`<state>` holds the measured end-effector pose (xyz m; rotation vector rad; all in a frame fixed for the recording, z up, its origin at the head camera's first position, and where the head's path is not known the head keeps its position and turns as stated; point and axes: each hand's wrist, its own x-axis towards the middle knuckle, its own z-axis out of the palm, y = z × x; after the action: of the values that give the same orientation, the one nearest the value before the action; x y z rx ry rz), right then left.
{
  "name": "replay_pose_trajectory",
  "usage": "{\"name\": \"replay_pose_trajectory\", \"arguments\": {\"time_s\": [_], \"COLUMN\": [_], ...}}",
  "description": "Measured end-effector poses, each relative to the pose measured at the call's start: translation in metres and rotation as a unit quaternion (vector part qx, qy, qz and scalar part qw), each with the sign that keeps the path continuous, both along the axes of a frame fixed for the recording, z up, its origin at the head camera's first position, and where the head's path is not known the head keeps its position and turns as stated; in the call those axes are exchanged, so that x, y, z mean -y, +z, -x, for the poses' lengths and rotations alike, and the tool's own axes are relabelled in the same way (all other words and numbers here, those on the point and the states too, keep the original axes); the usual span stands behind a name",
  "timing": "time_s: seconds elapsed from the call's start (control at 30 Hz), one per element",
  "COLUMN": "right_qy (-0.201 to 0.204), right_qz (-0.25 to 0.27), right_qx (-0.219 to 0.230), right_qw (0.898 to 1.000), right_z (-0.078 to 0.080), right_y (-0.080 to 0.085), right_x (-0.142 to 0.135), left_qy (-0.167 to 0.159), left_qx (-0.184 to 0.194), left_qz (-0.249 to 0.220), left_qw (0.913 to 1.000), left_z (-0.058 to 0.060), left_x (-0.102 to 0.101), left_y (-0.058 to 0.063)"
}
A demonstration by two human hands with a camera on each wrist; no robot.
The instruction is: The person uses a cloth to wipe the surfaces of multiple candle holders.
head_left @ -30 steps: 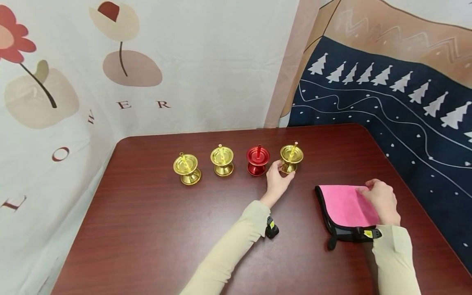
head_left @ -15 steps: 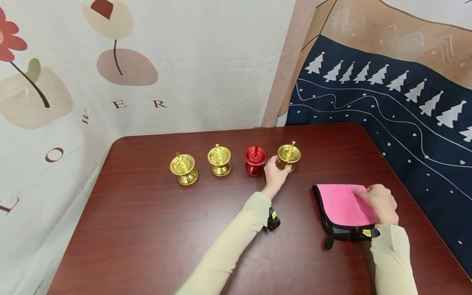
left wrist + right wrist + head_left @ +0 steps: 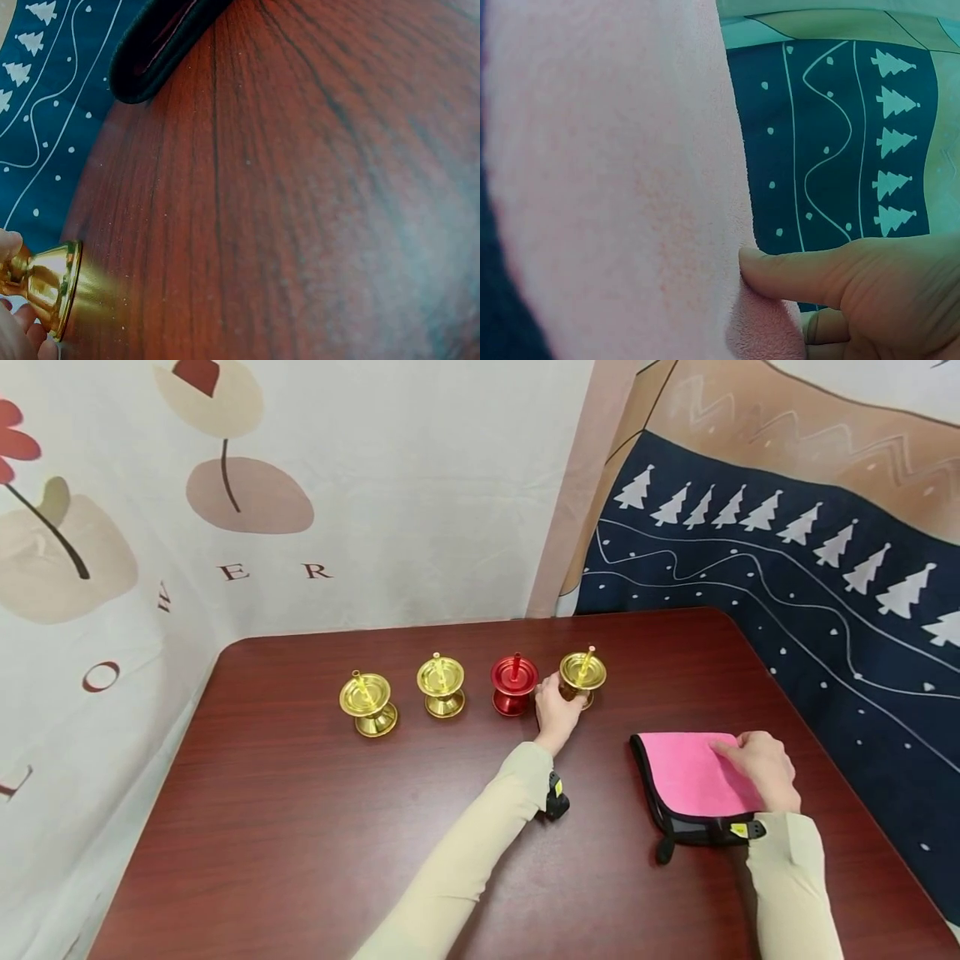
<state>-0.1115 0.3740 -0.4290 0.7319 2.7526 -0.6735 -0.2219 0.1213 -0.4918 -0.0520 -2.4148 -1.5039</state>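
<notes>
My left hand (image 3: 557,712) grips the stem of the rightmost gold candle holder (image 3: 582,671), a shallow dish on a flared foot with a thin yellow stick rising from it. In the left wrist view, thumb and fingers wrap the gold holder (image 3: 52,279), its foot close to the tabletop. At the right, my right hand (image 3: 765,768) pinches the far right edge of a folded pink cloth (image 3: 693,772) with black trim. The right wrist view shows the thumb (image 3: 795,274) on the fuzzy pink cloth (image 3: 622,172), fingertips partly hidden behind it.
A red candle holder (image 3: 513,681) stands just left of my left hand. Farther left are two more gold ones, a nearer-centre holder (image 3: 441,681) and an outer holder (image 3: 367,702). The brown table (image 3: 300,843) meets printed curtains (image 3: 420,527) at its back.
My left hand has closed in around the gold holder's stem and moved slightly forward. My right hand keeps its pinch on the cloth. The head view has shifted slightly to the right.
</notes>
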Motion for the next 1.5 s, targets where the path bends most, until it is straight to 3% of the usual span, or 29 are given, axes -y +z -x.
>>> {"name": "replay_pose_trajectory", "arguments": {"time_s": [0.27, 0.5, 0.73, 0.97, 1.23, 1.4, 1.5], "right_qy": [0.000, -0.001, -0.035, -0.063, -0.068, -0.064, -0.057], "right_qz": [0.018, 0.038, 0.083, 0.117, 0.120, 0.117, 0.112], "right_qx": [-0.024, -0.031, -0.040, -0.077, -0.103, -0.123, -0.139], "right_qw": [1.000, 0.999, 0.995, 0.988, 0.985, 0.983, 0.982], "right_z": [0.002, 0.000, -0.004, -0.008, -0.010, -0.012, -0.012], "right_y": [0.000, -0.001, 0.000, 0.008, 0.018, 0.023, 0.027], "right_x": [-0.002, -0.005, -0.004, 0.000, 0.005, 0.008, 0.011], "left_qy": [0.000, -0.012, -0.026, -0.049, -0.085, -0.102, -0.113], "left_qx": [-0.016, -0.016, -0.017, -0.022, -0.060, -0.094, -0.095], "left_qz": [0.021, 0.006, 0.008, 0.025, 0.032, 0.018, 0.005], "left_qw": [0.9997, 0.9998, 0.9995, 0.9982, 0.9940, 0.9901, 0.9890], "left_z": [0.003, 0.002, -0.004, -0.009, -0.016, -0.021, -0.025], "left_x": [0.001, -0.002, -0.001, 0.002, 0.010, 0.016, 0.022], "left_y": [-0.003, -0.003, -0.001, 0.003, 0.008, 0.010, 0.016]}}
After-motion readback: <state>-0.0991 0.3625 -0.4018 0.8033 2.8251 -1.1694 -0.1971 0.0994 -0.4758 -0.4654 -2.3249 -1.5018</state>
